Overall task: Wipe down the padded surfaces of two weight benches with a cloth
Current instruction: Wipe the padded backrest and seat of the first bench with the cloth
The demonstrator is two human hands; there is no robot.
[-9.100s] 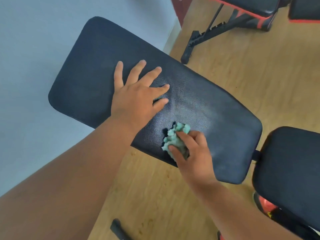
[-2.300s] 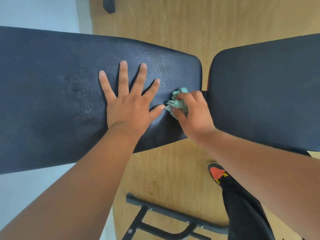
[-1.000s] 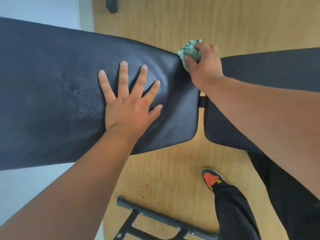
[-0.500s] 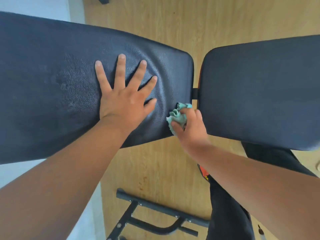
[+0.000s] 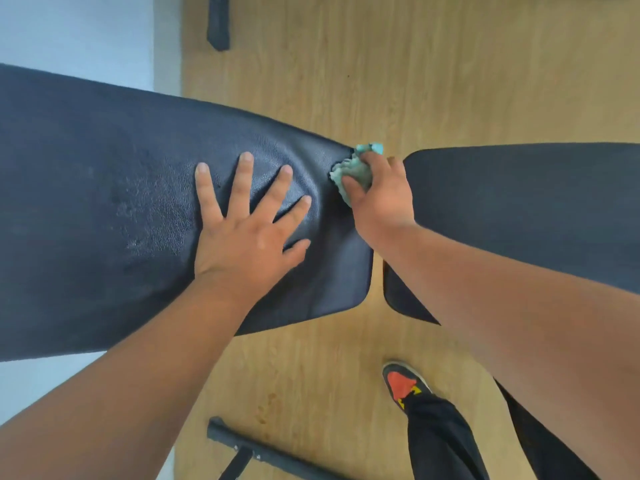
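Note:
A long black padded backrest (image 5: pixel 104 209) of a weight bench fills the left and centre. Its black seat pad (image 5: pixel 519 202) lies to the right across a narrow gap. My left hand (image 5: pixel 249 230) presses flat on the backrest with fingers spread, holding nothing. My right hand (image 5: pixel 381 195) grips a crumpled teal cloth (image 5: pixel 353 171) against the far right corner of the backrest, next to the gap. My right forearm covers part of the seat pad.
Wooden floor (image 5: pixel 415 64) lies under the bench, a pale wall (image 5: pixel 69 29) at the left. A black frame foot (image 5: pixel 218 22) shows at the top, a black base bar (image 5: pixel 270 455) at the bottom. My shoe (image 5: pixel 403 382) and trouser leg stand at lower right.
My right hand has carried the cloth from the backrest's near right edge up to its far right corner. My left hand has stayed flat on the pad.

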